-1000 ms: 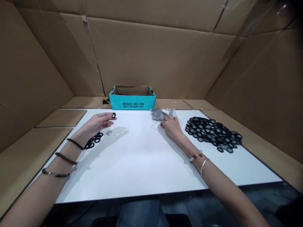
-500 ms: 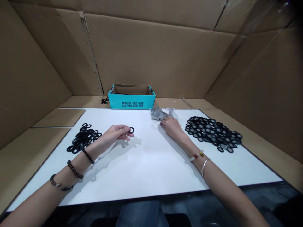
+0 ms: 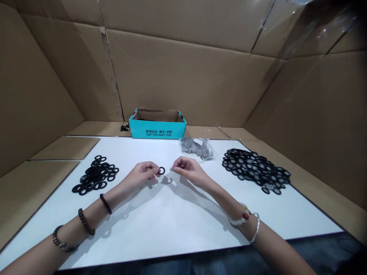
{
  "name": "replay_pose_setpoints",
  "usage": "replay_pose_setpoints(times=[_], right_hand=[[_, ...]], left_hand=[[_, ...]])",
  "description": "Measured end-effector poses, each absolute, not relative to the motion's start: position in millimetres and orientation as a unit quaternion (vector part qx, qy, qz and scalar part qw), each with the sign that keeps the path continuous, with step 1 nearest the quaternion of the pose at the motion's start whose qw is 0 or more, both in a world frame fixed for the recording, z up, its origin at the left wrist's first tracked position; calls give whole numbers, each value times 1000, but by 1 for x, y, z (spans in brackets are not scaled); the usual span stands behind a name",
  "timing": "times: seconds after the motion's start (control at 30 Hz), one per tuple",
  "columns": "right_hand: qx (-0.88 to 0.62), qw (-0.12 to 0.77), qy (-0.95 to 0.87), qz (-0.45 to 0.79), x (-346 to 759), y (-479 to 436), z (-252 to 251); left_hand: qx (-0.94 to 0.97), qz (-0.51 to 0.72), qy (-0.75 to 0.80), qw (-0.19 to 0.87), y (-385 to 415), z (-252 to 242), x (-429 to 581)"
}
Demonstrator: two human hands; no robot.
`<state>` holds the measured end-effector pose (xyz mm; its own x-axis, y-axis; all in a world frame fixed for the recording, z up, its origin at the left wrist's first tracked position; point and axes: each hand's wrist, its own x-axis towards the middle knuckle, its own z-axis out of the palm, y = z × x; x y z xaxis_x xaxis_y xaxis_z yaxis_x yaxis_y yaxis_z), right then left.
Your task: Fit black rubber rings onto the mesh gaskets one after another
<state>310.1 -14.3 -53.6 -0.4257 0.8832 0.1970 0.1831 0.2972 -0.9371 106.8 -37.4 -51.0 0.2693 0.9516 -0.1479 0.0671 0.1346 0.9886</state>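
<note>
Between the fingertips of my left hand point(image 3: 146, 172) is a black ring point(image 3: 162, 170), held upright above the white tabletop. My right hand point(image 3: 189, 171) faces it a short gap away, its thumb and forefinger pinching a small greyish disc point(image 3: 171, 169), mostly covered by the fingers. Behind the right hand lies a clear plastic bag point(image 3: 197, 148) of grey pieces. A pile of open black rings point(image 3: 94, 173) is left of my left hand. To the far right is a bigger heap of black rings with grey centres point(image 3: 255, 168).
A turquoise box point(image 3: 157, 130) with an open top stands at the back edge of the white table point(image 3: 160, 233). Several small black pieces point(image 3: 125, 127) lie beside it on the cardboard. Tall cardboard walls point(image 3: 177, 72) enclose the back and both sides.
My right hand has left the plastic bag and come toward the left hand with a greyish disc in its fingertips. The left hand keeps the black ring. The view has tilted slightly.
</note>
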Motion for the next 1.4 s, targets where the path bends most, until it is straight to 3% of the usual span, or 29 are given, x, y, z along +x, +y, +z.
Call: replay_pose_setpoints(times=[0.1, 0.37, 0.73, 1.07, 1.4], right_hand=[[-367, 405, -656, 521, 298, -25, -59], [-408, 365, -657, 518, 293, -29, -73], [-414, 378, -654, 507, 286, -37, -68], [-434, 365, -766, 303, 282, -45, -63], [-417, 357, -761, 345, 288, -46, -52]], left_hand=[[537, 370, 457, 605, -41, -52, 110], [555, 384, 440, 592, -45, -56, 117], [441, 413, 432, 669, -48, -63, 122], [457, 505, 494, 539, -59, -70, 135], [476, 518, 508, 497, -65, -68, 137]])
